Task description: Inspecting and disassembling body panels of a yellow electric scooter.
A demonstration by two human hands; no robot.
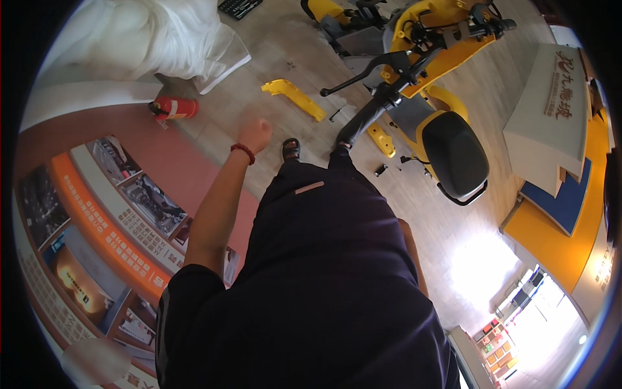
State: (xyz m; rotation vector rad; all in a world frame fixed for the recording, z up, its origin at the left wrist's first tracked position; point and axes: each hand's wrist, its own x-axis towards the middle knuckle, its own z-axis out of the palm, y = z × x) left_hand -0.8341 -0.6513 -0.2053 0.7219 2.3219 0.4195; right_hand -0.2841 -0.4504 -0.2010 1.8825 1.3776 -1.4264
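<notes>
Your dark shirt (pixel 324 279) fills the foreground. Your empty-looking left hand (pixel 254 135) is too blurred to tell spread from closed. Rightward, a long yellow panel (pixel 295 98) lies near your feet (pixel 291 150), then a shorter yellow piece (pixel 382 141) beside the scooter (pixel 414 111). Your right hand is hidden, state unclear. You seem between steps of scooter work; the next likely calls for stooping to a part.

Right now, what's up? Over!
Left hand blurred, grip unclear. Right hand out of view. Yellow scooter ahead-right. Yellow panel on floor, maybe in the way.
</notes>
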